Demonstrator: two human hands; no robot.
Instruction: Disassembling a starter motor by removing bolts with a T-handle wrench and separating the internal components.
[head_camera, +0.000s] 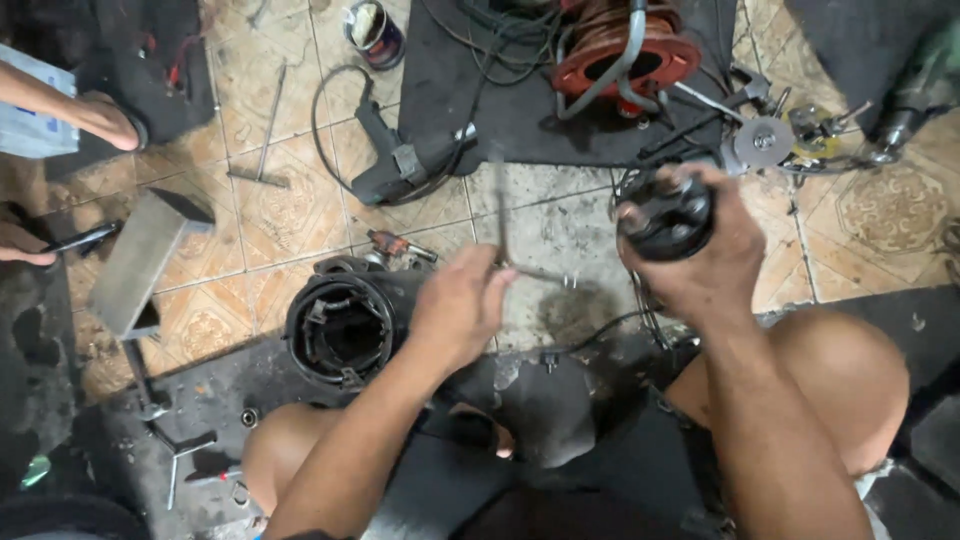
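My right hand (700, 262) grips a black round motor part (668, 215) with wires hanging below it, held above the tiled floor. My left hand (460, 305) is closed on a thin metal tool (498, 205) that sticks up and is blurred by motion. Just left of my left hand a black cylindrical motor housing (345, 330) lies on its side, its open end facing me. My knees (845, 380) frame the lower part of the view.
An orange cable reel (625, 55), a black power tool (400, 160), a metal disc (765, 142), a paint can (375, 30), a grey metal box (135, 260) and a T-shaped wrench (180, 450) lie around. Another person's hand (100, 115) reaches in at the left.
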